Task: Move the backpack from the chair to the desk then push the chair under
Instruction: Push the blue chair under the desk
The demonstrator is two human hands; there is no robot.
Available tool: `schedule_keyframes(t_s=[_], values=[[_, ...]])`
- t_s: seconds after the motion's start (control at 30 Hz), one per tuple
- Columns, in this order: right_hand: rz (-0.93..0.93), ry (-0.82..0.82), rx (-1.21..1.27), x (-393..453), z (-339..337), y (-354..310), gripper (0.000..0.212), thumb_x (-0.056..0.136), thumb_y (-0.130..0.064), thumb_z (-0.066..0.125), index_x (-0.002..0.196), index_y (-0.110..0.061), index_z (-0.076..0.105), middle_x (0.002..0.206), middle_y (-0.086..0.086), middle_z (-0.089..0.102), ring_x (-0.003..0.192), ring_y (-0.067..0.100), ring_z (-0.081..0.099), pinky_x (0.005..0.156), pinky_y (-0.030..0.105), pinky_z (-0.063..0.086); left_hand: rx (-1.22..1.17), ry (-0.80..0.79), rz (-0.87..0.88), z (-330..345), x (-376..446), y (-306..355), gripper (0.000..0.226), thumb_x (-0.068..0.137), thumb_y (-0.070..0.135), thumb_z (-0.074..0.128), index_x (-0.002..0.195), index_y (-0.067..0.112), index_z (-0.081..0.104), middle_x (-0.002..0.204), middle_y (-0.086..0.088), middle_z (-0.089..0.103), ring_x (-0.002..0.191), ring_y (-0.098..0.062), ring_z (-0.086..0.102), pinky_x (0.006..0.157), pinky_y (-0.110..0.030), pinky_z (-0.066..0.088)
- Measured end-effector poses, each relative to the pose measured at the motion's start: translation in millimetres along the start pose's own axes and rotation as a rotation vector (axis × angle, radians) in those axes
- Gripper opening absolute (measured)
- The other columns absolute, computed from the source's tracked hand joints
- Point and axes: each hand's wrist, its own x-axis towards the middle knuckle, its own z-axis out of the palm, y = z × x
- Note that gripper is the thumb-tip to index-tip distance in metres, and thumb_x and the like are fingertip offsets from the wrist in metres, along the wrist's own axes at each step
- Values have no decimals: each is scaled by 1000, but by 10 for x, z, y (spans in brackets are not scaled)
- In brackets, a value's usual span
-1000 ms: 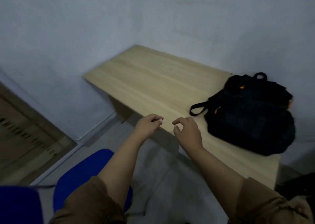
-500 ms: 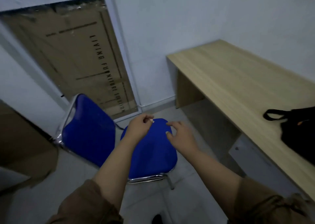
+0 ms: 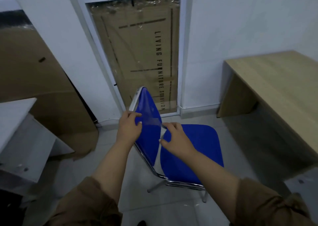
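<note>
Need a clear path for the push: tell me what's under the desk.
Under the desk only bare grey floor shows, in shadow. The far right part runs out of frame, unseen.

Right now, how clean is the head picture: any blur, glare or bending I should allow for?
Head view: dim, flat light; both hands, left and right, smeared at the blue chair backrest; glare on the plastic-wrapped cardboard panel; wide-angle bending tilts walls and the light wooden desk.
</note>
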Motion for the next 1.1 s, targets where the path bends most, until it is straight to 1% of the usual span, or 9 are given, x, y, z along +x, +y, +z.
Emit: schedule_keyframes(t_s=[0.17,0.3,0.47,0.53,0.6,0.7,0.87,1.0,1.1], values=[[26,-47,-12,426,488,-281,77,88,-29,65,152,-27,23,155,4,23,127,23,47,94,38,53,-16,-147,37,-149,343,-473,50,91,0,47,139,11,49,146,-8,45,131,-24,46,107,-22,31],[100,-55,-6,806,949,-515,94,87,-34,67,156,-24,3,162,8,12,147,25,21,110,38,36,22,-316,157,-220,686,-825,60,92,-5,41,148,14,37,158,-3,33,146,-19,31,117,-20,17],[228,10,-7,1055,1314,-570,110,80,-44,72,155,-21,-5,161,12,17,140,29,37,105,44,45,71,-436,329,-213,947,-982,57,101,4,32,154,16,18,164,4,11,148,-7,14,112,-12,6],[257,83,-66,1112,1390,-553,114,78,-47,71,155,-22,-8,162,14,18,142,31,33,110,53,38,57,-447,400,-192,1004,-1007,54,102,8,30,154,15,17,164,3,10,150,-9,8,117,-16,4],[275,151,-210,1167,1416,-544,115,75,-47,69,154,-21,-11,163,14,12,148,33,19,118,60,18,40,-450,456,-152,1077,-1041,53,103,11,31,154,15,17,164,2,11,152,-15,8,124,-27,7],[262,155,-382,1193,1387,-556,117,73,-49,65,152,-21,-18,164,15,-1,151,35,-1,116,63,1,56,-430,496,-83,1161,-1094,55,102,13,31,155,19,17,165,4,11,153,-17,8,125,-34,13],[246,73,-470,1200,1324,-514,110,80,-49,58,152,-22,-21,164,15,-11,150,36,-11,116,66,-3,89,-416,533,32,1305,-1032,58,102,9,32,155,20,13,165,6,4,150,-10,-2,119,-20,4],[223,36,-565,1212,1215,-426,108,82,-48,54,151,-18,-23,164,16,-13,150,37,-14,113,68,-8,144,-393,600,191,1343,-920,68,101,8,38,155,24,-1,160,15,-14,144,2,-14,117,-18,-6],[212,43,-631,1168,1094,-319,108,82,-49,53,149,-15,-25,164,16,-14,149,38,-13,111,69,-8,204,-364,658,327,1353,-799,77,98,3,43,155,22,-5,162,11,-17,146,0,-15,112,-13,-15]])
